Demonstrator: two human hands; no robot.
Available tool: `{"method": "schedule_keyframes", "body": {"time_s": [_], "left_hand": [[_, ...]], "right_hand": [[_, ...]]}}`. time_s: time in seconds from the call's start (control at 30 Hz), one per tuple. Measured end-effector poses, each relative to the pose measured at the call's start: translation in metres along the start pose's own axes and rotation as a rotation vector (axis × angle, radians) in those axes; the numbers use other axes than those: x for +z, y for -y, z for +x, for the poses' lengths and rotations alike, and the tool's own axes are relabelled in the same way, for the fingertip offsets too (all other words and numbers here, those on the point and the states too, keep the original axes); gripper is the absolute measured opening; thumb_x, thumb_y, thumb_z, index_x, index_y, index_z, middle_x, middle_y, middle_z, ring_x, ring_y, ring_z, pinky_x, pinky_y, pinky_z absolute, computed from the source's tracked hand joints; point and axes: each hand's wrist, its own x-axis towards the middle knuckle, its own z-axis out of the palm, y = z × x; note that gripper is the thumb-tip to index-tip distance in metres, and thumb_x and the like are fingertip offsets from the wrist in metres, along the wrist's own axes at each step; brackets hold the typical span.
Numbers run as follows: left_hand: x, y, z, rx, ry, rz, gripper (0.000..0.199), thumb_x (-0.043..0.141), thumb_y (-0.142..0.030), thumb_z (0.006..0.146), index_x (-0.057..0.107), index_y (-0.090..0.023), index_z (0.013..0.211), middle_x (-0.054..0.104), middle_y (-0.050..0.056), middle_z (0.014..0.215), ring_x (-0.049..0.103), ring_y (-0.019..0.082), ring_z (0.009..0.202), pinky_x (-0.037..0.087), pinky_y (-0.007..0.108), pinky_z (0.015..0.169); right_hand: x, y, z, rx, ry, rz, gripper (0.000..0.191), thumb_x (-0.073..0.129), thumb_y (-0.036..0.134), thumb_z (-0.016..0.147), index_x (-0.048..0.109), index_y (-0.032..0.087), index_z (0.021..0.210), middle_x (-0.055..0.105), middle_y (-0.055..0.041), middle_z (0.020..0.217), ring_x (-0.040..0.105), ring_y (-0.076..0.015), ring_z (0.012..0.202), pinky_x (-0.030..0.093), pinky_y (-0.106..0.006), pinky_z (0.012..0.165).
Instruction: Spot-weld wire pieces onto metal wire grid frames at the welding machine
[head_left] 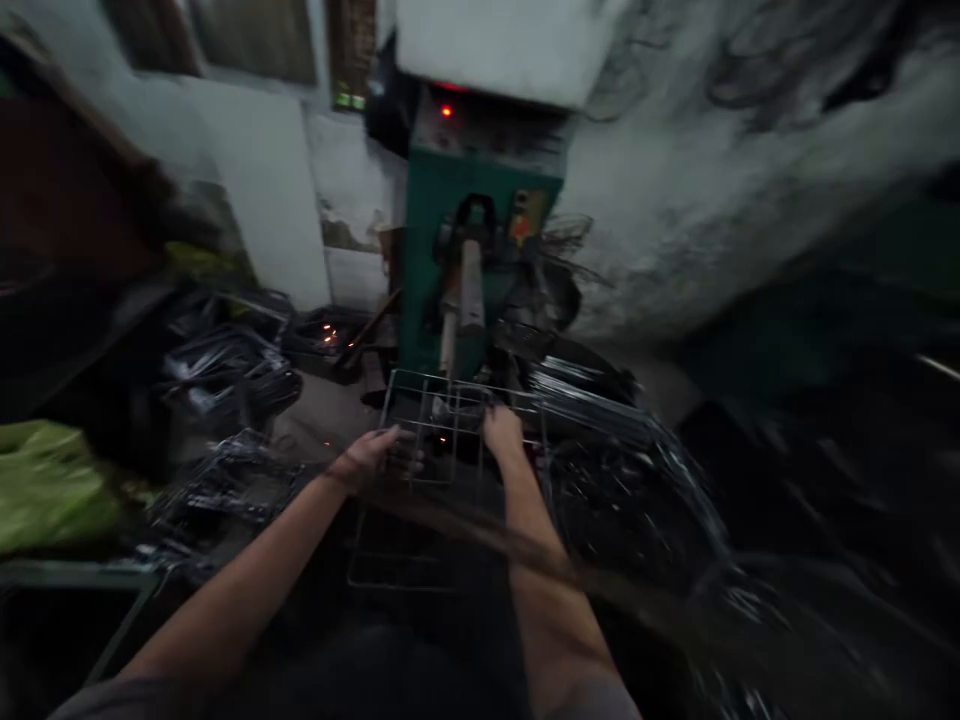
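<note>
A thin wire frame (455, 430) of crossed metal rods extends in front of me, below the electrode arms (471, 290) of a green spot-welding machine (424, 220). My left hand (371, 458) grips the frame's left side, thumb above and fingers under the wire, slightly blurred. Closed at the frame's far right part is my right hand (504, 430), its fingertips pinching a wire close to the lower electrode. Small orange sparks glow under the frame between the hands. The frame's lower part fades into the dark near my body.
Bundles of bent wire (232, 370) lie at the left, with a yellow-green sack (52, 485) nearer to me. More long wire pieces (600, 395) are heaped on the right. Sparks (328, 333) glow left of the machine. A red lamp (447, 111) shines on its top.
</note>
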Motion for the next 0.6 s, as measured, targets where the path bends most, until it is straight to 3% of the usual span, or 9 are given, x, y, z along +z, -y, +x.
{"method": "schedule_keyframes", "body": {"time_s": [0.13, 0.2, 0.27, 0.33, 0.37, 0.43, 0.5, 0.57, 0.6], "left_hand": [[-0.001, -0.003, 0.005, 0.018, -0.096, 0.076, 0.035, 0.052, -0.037, 0.088, 0.058, -0.008, 0.105, 0.071, 0.017, 0.083, 0.070, 0.026, 0.072, 0.055, 0.037, 0.063], [-0.001, -0.004, 0.006, 0.019, -0.130, 0.093, 0.036, 0.052, -0.037, 0.087, 0.058, -0.007, 0.106, 0.071, 0.017, 0.083, 0.070, 0.027, 0.072, 0.056, 0.038, 0.063], [0.000, -0.005, 0.004, 0.013, -0.168, 0.080, 0.035, 0.054, -0.036, 0.086, 0.060, -0.007, 0.103, 0.070, 0.016, 0.081, 0.069, 0.026, 0.070, 0.056, 0.037, 0.060], [0.001, -0.006, 0.003, 0.002, -0.205, 0.068, 0.033, 0.054, -0.035, 0.085, 0.060, -0.006, 0.101, 0.070, 0.016, 0.079, 0.069, 0.026, 0.068, 0.056, 0.036, 0.058], [0.001, -0.007, 0.003, -0.004, -0.222, 0.073, 0.033, 0.054, -0.035, 0.085, 0.060, -0.006, 0.100, 0.070, 0.016, 0.078, 0.069, 0.026, 0.068, 0.057, 0.037, 0.058], [-0.002, -0.008, 0.004, -0.019, -0.225, 0.108, 0.035, 0.052, -0.035, 0.085, 0.060, -0.005, 0.101, 0.070, 0.016, 0.078, 0.069, 0.027, 0.068, 0.057, 0.039, 0.059], [-0.006, -0.009, 0.007, -0.021, -0.216, 0.149, 0.037, 0.051, -0.036, 0.086, 0.059, -0.005, 0.103, 0.071, 0.017, 0.078, 0.069, 0.028, 0.068, 0.057, 0.039, 0.059], [-0.010, -0.008, 0.011, -0.010, -0.191, 0.158, 0.038, 0.052, -0.039, 0.085, 0.058, -0.006, 0.104, 0.071, 0.017, 0.081, 0.069, 0.027, 0.069, 0.057, 0.038, 0.060], [-0.011, -0.007, 0.011, -0.009, -0.177, 0.148, 0.039, 0.052, -0.040, 0.085, 0.058, -0.007, 0.104, 0.071, 0.017, 0.082, 0.070, 0.027, 0.070, 0.056, 0.038, 0.059]], "right_hand": [[0.007, 0.003, -0.006, -0.014, -0.019, 0.148, 0.037, 0.029, 0.023, 0.095, 0.059, 0.002, 0.102, 0.065, -0.0117, 0.093, 0.061, -0.0158, 0.091, 0.040, -0.022, 0.079], [0.004, 0.001, -0.016, -0.042, -0.037, 0.213, 0.034, 0.032, 0.024, 0.095, 0.056, 0.005, 0.109, 0.066, -0.0098, 0.097, 0.061, -0.0153, 0.092, 0.041, -0.023, 0.081], [-0.008, -0.018, -0.033, -0.075, -0.052, 0.275, 0.031, 0.038, 0.026, 0.093, 0.054, 0.012, 0.115, 0.066, -0.0062, 0.102, 0.060, -0.0137, 0.094, 0.042, -0.022, 0.082], [-0.029, -0.063, -0.057, -0.048, -0.102, 0.299, 0.029, 0.042, 0.029, 0.092, 0.057, 0.018, 0.114, 0.066, -0.0042, 0.106, 0.060, -0.0142, 0.095, 0.043, -0.023, 0.083], [-0.040, -0.095, -0.071, 0.036, -0.195, 0.282, 0.028, 0.044, 0.032, 0.091, 0.061, 0.018, 0.108, 0.067, -0.0053, 0.103, 0.061, -0.0170, 0.094, 0.044, -0.026, 0.082], [-0.063, -0.169, -0.104, 0.377, -0.362, 0.059, 0.029, 0.045, 0.033, 0.089, 0.063, 0.016, 0.105, 0.067, -0.0097, 0.096, 0.062, -0.0227, 0.088, 0.046, -0.032, 0.076], [-0.076, -0.237, -0.139, 0.669, -0.241, -0.237, 0.024, 0.047, 0.022, 0.086, 0.065, 0.011, 0.099, 0.067, -0.0139, 0.086, 0.063, -0.0264, 0.083, 0.045, -0.034, 0.068], [-0.078, -0.280, -0.165, 0.736, -0.172, -0.297, 0.016, 0.052, 0.013, 0.080, 0.067, 0.008, 0.078, 0.062, -0.0153, 0.067, 0.063, -0.0288, 0.072, 0.043, -0.035, 0.059], [-0.075, -0.290, -0.171, 0.691, -0.170, -0.307, 0.013, 0.055, 0.015, 0.082, 0.067, 0.012, 0.079, 0.062, -0.0114, 0.068, 0.063, -0.0256, 0.073, 0.043, -0.033, 0.060]]}}
